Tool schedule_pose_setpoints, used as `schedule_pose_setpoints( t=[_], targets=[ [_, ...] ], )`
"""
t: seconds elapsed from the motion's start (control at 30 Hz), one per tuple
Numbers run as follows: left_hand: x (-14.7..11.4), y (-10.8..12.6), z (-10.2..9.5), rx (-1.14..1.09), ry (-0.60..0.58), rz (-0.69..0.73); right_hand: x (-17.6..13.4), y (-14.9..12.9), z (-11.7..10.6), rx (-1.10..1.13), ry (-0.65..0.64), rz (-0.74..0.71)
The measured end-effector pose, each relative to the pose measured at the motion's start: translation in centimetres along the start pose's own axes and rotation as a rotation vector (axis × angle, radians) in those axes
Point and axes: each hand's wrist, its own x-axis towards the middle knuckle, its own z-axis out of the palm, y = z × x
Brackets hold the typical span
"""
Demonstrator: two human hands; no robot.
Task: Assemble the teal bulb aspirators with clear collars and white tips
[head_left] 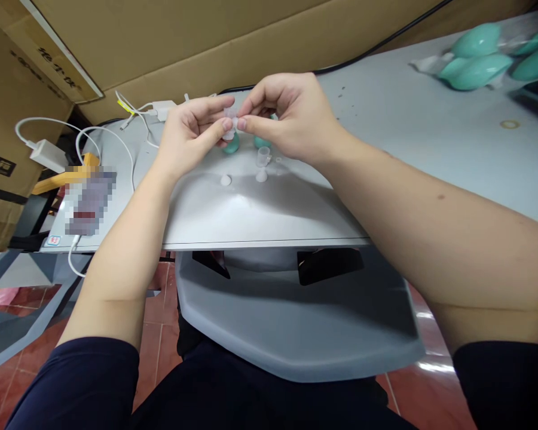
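Above the grey table (197,221), my left hand (186,134) pinches a small translucent plastic piece (230,112) between thumb and fingers. My right hand (296,116) grips the same piece from the other side, its thumb and forefinger closed. Fingertips partly hide the piece. Just behind and below the hands are two teal rounded parts (231,145), the right one partly covered by my right hand. Nearer to me stands a small clear cup (263,156) with a tiny clear bit (278,160) beside it. Two little white cones (225,179) rest on the tabletop in front.
At the left lie a blurred phone (89,206), a white charger (49,155) and looping white cables. Several teal egg-shaped items (479,68) in clear wrap sit at the back right, near a yellowish ring (510,124). Cardboard (170,48) walls the back.
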Motion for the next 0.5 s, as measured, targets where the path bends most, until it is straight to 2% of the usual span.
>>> schedule_pose_setpoints(
  t=[0.17,0.3,0.4,0.5],
  targets=[
    [0.2,-0.4,0.0,-0.069,0.015,0.023,0.0,0.5,0.0,-0.049,-0.001,-0.065],
    [0.6,-1.2,0.3,-0.089,-0.007,0.014,0.9,2.2,0.4,-0.005,0.085,-0.172],
    [0.7,-1.4,0.4,-0.105,-0.007,0.019,1.4,3.1,0.8,0.029,0.066,-0.171],
    [0.7,-1.3,0.5,-0.116,-0.018,0.042,1.5,3.4,0.8,0.060,0.049,-0.234]
  ],
)
